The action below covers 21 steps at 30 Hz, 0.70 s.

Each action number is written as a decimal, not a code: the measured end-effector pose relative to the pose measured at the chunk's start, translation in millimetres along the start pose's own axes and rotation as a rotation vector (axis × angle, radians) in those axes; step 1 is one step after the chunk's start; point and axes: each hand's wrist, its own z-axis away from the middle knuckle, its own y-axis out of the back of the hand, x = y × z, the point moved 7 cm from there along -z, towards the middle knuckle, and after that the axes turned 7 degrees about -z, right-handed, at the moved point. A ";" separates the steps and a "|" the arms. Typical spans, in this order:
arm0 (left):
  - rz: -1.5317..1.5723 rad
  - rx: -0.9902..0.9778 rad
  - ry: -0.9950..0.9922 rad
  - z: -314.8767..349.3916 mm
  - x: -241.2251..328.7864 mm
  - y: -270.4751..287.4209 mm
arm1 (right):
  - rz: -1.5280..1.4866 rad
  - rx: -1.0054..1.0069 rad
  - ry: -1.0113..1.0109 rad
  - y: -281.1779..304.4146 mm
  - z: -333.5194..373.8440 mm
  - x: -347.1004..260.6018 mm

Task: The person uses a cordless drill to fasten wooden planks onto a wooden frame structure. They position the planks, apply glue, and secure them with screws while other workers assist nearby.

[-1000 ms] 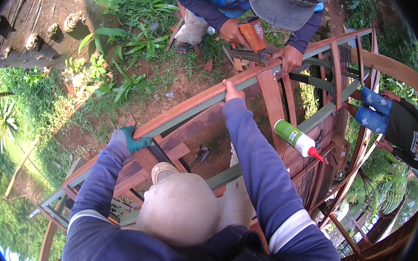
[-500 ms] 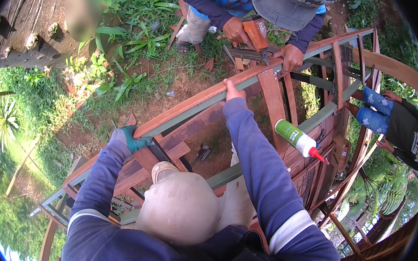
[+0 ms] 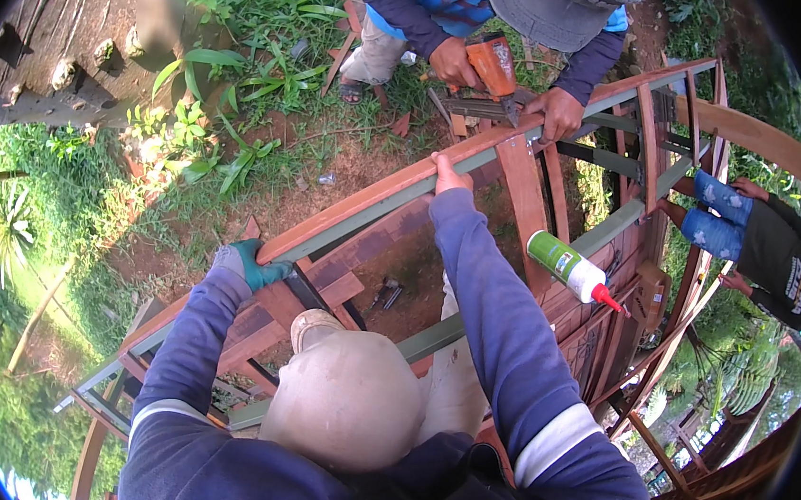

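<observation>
A long rail, a reddish-brown wooden strip point(image 3: 347, 204) lying along a grey-green bar point(image 3: 340, 232), slants up from the lower left to the upper right. My left hand point(image 3: 254, 266), in a teal glove, is closed round the rail's lower-left part. Farther up, my bare right hand point(image 3: 450, 175) grips the same strip, thumb on top and fingers mostly hidden. Beyond it, a co-worker presses an orange nail gun point(image 3: 493, 66) against the strip with one hand point(image 3: 453, 63). The co-worker's other hand point(image 3: 558, 113) holds the rail just to the right.
A green and white glue bottle point(image 3: 566, 266) with a red nozzle lies on the frame right of my right forearm. Wooden crosspieces point(image 3: 529, 199) span the frame. Another person point(image 3: 755, 229) stands at the right. A large log point(image 3: 57, 39) lies at the far left.
My hands keep their grip on the rail. The co-worker's upper body and head have shifted slightly; the nail gun stays at nearly the same spot.
</observation>
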 end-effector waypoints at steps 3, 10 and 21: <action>0.018 -0.013 0.005 0.7 0.6 0.6 | -0.006 0.001 0.008 -1.0 1.8 -1.4; 0.026 -0.012 0.003 0.1 0.5 0.1 | -0.084 -0.079 0.009 -2.3 10.4 -7.6; -0.004 -0.008 0.000 0.6 1.4 1.3 | -0.055 -0.073 -0.017 -2.4 10.2 -8.7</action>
